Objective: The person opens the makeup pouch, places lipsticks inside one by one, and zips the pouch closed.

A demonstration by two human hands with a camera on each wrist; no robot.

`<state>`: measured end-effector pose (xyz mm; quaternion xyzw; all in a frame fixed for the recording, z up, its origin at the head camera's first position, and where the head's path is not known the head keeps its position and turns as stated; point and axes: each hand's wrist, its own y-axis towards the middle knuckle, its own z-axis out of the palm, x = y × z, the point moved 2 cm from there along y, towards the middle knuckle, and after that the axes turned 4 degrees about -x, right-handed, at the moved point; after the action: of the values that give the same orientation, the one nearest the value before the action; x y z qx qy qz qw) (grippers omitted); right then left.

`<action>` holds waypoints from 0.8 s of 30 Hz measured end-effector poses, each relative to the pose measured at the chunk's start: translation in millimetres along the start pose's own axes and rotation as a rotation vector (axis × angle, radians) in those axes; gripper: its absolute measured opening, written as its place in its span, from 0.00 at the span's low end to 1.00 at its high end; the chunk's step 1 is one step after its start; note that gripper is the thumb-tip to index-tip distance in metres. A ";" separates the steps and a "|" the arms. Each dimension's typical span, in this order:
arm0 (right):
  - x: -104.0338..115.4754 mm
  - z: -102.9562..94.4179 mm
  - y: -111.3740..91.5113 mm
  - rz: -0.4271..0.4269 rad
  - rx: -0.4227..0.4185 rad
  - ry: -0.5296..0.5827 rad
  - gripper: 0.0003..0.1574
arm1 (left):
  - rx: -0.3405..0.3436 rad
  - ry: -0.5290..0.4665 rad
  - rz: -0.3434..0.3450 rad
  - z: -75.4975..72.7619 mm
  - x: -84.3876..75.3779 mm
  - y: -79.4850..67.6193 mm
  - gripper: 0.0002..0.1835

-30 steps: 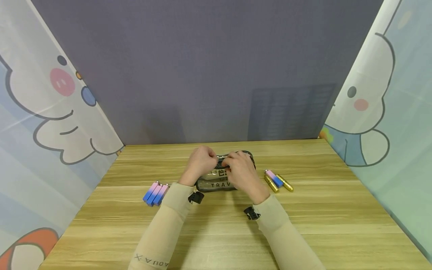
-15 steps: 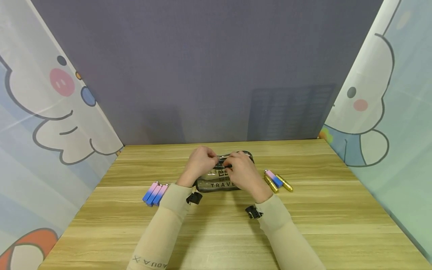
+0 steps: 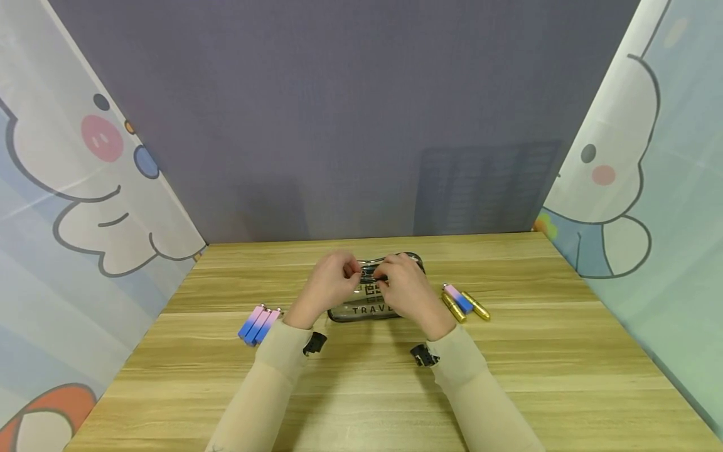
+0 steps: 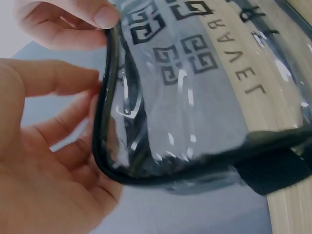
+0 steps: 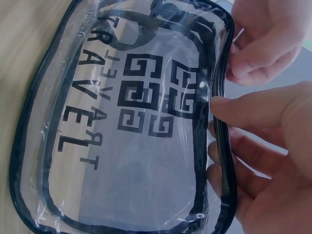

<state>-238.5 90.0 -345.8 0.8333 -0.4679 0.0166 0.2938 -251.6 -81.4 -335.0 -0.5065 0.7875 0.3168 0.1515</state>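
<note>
A see-through zip pouch point(image 3: 367, 312) with dark piping and the word TRAVEL lies near the middle of the wooden table. My left hand point(image 3: 330, 280) is at the left part of its upper edge, where thumb and finger pinch the black rim in the left wrist view. Farther right along that edge, my right hand point(image 3: 408, 285) grips the pouch. The right wrist view has its thumb on the dark border point(image 5: 225, 146) and the other fingertips tucked against the rim. Through the clear plastic, no contents show. The pouch's right end is partly covered by my right hand.
Three pink-to-blue sticks point(image 3: 260, 325) with small metal loops lie together on the left. To the right, one similar stick point(image 3: 459, 299) rests between two gold bullet-shaped tubes point(image 3: 477, 306). A grey panel point(image 3: 350, 125) stands along the table's far edge.
My left hand and forearm have shifted slightly left and toward me. The right hand has moved only a little, and the pouch stays in place.
</note>
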 end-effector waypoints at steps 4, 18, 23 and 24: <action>0.4 -0.2 -0.2 0.009 -0.001 -0.005 0.05 | -0.015 0.055 0.110 1.0 3.2 -5.7 0.04; 1.5 1.2 0.4 0.020 0.016 -0.010 0.06 | -0.280 0.262 0.514 11.7 23.6 -17.9 0.13; 2.4 1.6 0.3 0.024 0.020 -0.015 0.06 | -0.318 0.304 0.554 13.8 27.8 -19.4 0.14; 2.6 1.6 0.3 0.024 0.020 -0.016 0.06 | -0.321 0.309 0.557 14.1 28.3 -19.6 0.14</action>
<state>-237.7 87.0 -346.2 0.8307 -0.4802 0.0181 0.2812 -247.7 -97.7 -368.2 -0.3317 0.8491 0.3854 -0.1430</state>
